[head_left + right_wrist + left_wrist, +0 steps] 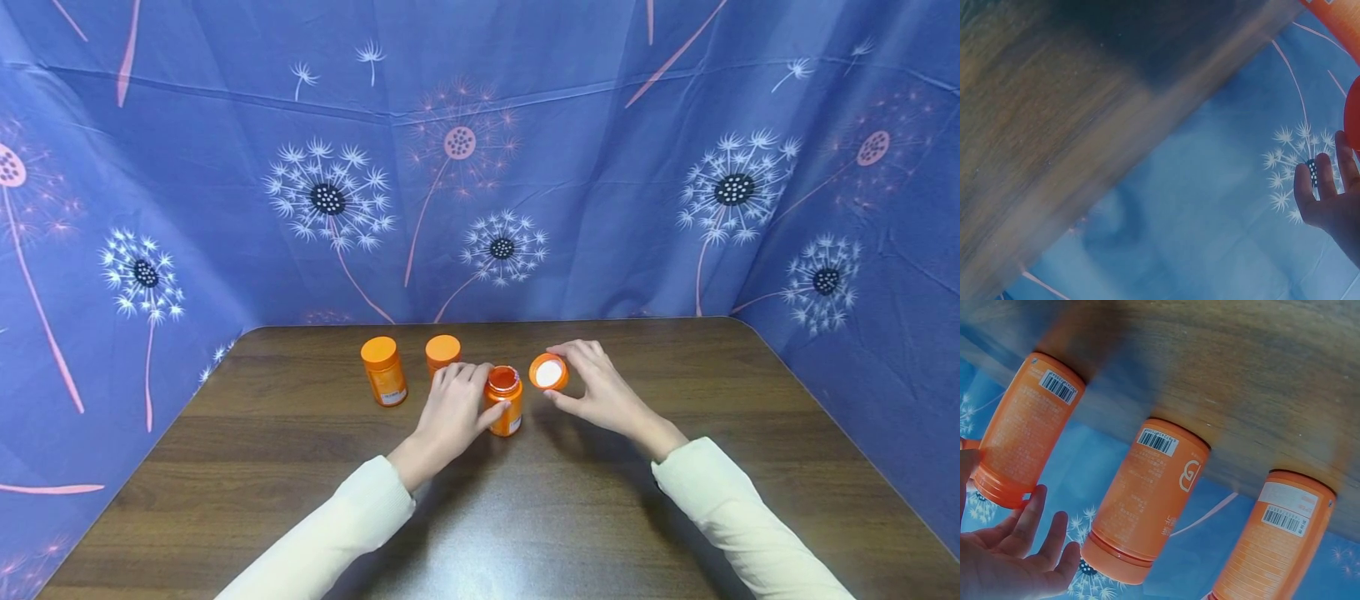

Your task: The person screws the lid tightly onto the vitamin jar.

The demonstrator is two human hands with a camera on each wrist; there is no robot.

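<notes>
- Here's the left hand point(450, 410), thumb and fingers curled round the neck of an uncapped orange bottle point(513, 412), which stands upright near the middle of the far edge of the wood-grain surface point(585, 533).
- Over to the right hand point(602, 392), and it's pinching an orange cap point(550, 372) between thumb and fingers, white inner face turned to the head camera!
- That cap hangs above the surface, just beside the bottle's open mouth, not touching it.
- The middle capped bottle point(442, 350) is upright near the far edge, partly hidden behind the left hand; the leftmost capped bottle point(384, 372) stands nearer the far left corner.
- Barcodes point(1282, 520) on all three bottles!
- Beyond the far edge, a blue dandelion-print cloth point(585, 208).
</notes>
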